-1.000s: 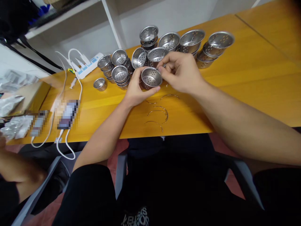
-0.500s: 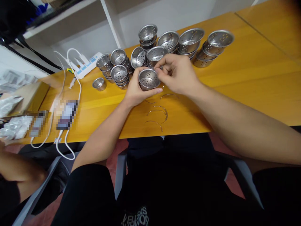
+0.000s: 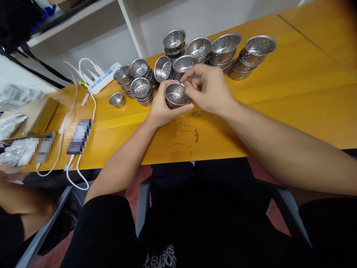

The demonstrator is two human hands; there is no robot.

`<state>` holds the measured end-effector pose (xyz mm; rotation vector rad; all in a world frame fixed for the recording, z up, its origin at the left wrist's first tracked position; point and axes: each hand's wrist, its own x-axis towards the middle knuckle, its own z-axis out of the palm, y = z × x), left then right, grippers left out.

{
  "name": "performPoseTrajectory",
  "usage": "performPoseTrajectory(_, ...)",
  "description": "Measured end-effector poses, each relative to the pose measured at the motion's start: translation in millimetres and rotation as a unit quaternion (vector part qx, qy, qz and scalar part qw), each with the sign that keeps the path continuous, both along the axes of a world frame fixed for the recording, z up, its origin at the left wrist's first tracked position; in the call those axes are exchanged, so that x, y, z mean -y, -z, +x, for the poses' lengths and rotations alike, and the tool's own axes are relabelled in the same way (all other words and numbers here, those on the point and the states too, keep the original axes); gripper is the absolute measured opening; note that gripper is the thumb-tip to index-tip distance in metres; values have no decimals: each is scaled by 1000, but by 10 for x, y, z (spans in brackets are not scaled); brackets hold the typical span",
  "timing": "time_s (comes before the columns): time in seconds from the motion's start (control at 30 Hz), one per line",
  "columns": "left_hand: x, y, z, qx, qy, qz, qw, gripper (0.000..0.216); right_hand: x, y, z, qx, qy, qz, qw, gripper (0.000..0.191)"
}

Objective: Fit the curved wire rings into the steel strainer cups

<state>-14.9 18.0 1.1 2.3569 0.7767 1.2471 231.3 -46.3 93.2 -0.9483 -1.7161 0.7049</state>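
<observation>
My left hand [image 3: 159,108] is wrapped round a small perforated steel strainer cup [image 3: 174,95], held just above the yellow wooden table [image 3: 279,93]. My right hand [image 3: 210,89] pinches at the cup's right rim, fingers pressed together on something too thin to make out. Several curved wire handles [image 3: 186,134] lie on the table just in front of my hands. Behind the hands stand stacks of the same strainer cups [image 3: 142,87] and wider ones [image 3: 252,56].
A single cup [image 3: 117,99] stands apart at the left. A white power strip [image 3: 102,76] with cables, two phones [image 3: 79,136] and foil packets [image 3: 16,152] lie at the table's left. Another person's arm [image 3: 19,203] shows at the lower left. A white shelf [image 3: 134,26] rises behind.
My right hand's fingers have shifted slightly left along the cup's rim. The cup has turned a little in my left hand.
</observation>
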Motion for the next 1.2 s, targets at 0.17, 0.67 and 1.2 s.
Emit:
performPoseTrajectory(0.17,9,-4,-9,17,16,13,1000,119,7,5,-40,-9,-13,6,1000,38)
performPoseTrajectory(0.67,-100,36,-159,18,79,-9,997,106,16,-205,125,-57,-207,-56,975,81)
performPoseTrajectory(1.2,-69,40,-123,-17,34,-29,999,107,-26,-28,24,-49,-138,-62,987,65)
